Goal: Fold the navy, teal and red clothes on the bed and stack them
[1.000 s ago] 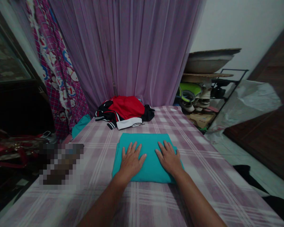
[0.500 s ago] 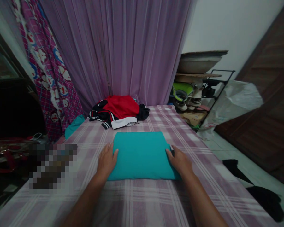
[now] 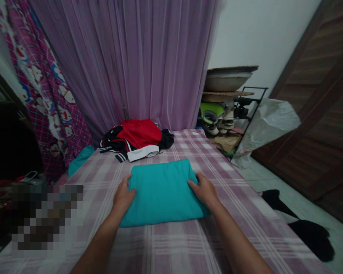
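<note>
Left fingers [image 3: 125, 182] and right fingers [image 3: 200, 177] pinch the folded cloth [image 3: 161, 194] between them; I should grip both sides evenly, keeping it flat.

And here it is, a teal fabric bundle [image 3: 161, 194], folded into a flat, roughly rectangular shape! It's sitting slightly askew on the purple-and-white plaid cloth [image 3: 171, 249], upper face nearly smooth, far edge fairly straight.

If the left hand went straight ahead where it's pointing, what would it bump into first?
Past the folded teal cloth it grips, the left hand would probably meet the red garment first, though depth is hard to judge.
</note>
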